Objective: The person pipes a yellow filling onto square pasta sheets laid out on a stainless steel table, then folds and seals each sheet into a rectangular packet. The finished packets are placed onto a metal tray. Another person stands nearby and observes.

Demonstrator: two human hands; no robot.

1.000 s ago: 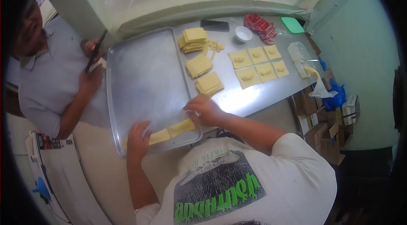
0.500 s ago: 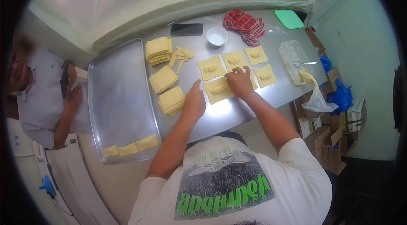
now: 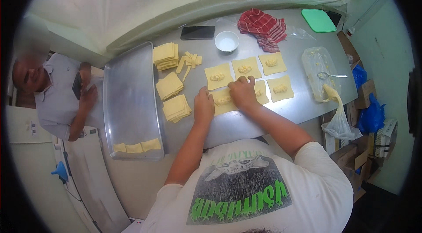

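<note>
A pale dough square [image 3: 223, 106] with a lumpy yellowish filling lies in the near row, between my two hands. My left hand [image 3: 204, 106] is closed at its left edge, the fingertips pinching the far left corner. On the opposite side my right hand [image 3: 243, 94] grips the far right corner with bent fingers, partly covering the neighbouring dough square [image 3: 262, 97]. Beyond them lie more filled squares, one at the far left [image 3: 212, 84], one in the middle [image 3: 239, 62] and one at the right [image 3: 276, 69]. Another filled square [image 3: 285, 97] is right of my right hand.
Stacks of plain dough sheets [image 3: 169, 86] and dough strips [image 3: 190, 60] are left. A metal tray [image 3: 129, 101] holds folded pieces. Behind stand a white bowl [image 3: 227, 42], phone [image 3: 198, 32] and red cloth [image 3: 262, 26]. A plastic tub [image 3: 314, 64] with a spoon is right; a person [image 3: 66, 88] stands left.
My left hand has moved in to the dough square's left edge and its fingers have closed there. My right hand stays at the right edge. The whole view has shifted slightly.
</note>
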